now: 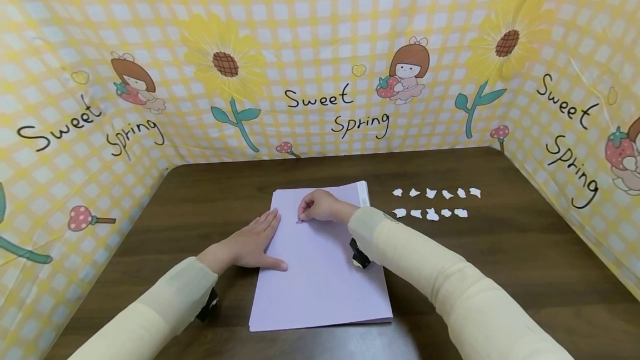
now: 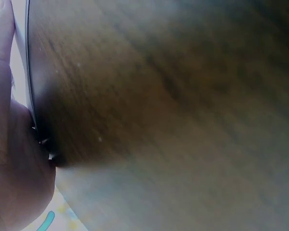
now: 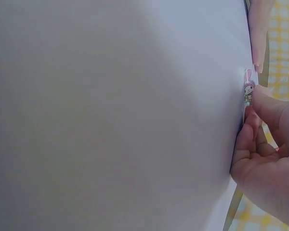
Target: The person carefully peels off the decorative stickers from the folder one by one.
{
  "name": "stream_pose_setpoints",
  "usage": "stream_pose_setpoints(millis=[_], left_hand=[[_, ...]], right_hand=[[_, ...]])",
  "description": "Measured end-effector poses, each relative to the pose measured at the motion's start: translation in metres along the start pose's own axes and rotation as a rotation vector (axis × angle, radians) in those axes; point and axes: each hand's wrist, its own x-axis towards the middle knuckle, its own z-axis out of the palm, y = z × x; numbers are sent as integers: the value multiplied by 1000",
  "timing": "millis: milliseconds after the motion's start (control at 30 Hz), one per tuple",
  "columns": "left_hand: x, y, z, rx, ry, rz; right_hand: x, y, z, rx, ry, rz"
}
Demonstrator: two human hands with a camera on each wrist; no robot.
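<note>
A light purple sheet of paper (image 1: 320, 288), perhaps the top of a thin stack, lies on the table. My left hand (image 1: 255, 240) rests with straight fingers across its left edge, thumb spread onto the sheet; in the left wrist view only part of this hand (image 2: 12, 144) shows. Over the upper part of the sheet, my right hand (image 1: 320, 205) pinches a small sticker between thumb and fingertips. Seen from the right wrist, the sticker (image 3: 249, 90) shows a long-eared bunny figure held upright against the paper, its lower part hidden by the fingers.
Several small white cutouts (image 1: 432, 213) lie in two rows on the brown table (image 1: 510, 271), right of the paper. A white strip with a label (image 1: 363, 193) shows at the paper's top right corner. A yellow checked cloth (image 1: 320, 32) hangs around the table's back and sides.
</note>
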Motion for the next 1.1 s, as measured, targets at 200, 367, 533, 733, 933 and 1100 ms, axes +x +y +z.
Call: stream_pose_setpoints(millis=[200,367,533,733,933,1100], left_hand=[[0,1,-1,12,-2,0],[0,0,0,7,-6,-1],[4,-4,4,7,-10,-7],[7,-9,9,21,-12,-24],[5,-6,7,9,-18,-21],[3,-4,5,4,-7,-8]], right_hand=[[1,6,-2,12,1,-9],[-2,7,-6,38,13,10],[-1,12,-9,56,16,45],[-5,13,-17,78,0,50],[-11,16,-23,125,9,85],[-15,15,-26,201,66,128]])
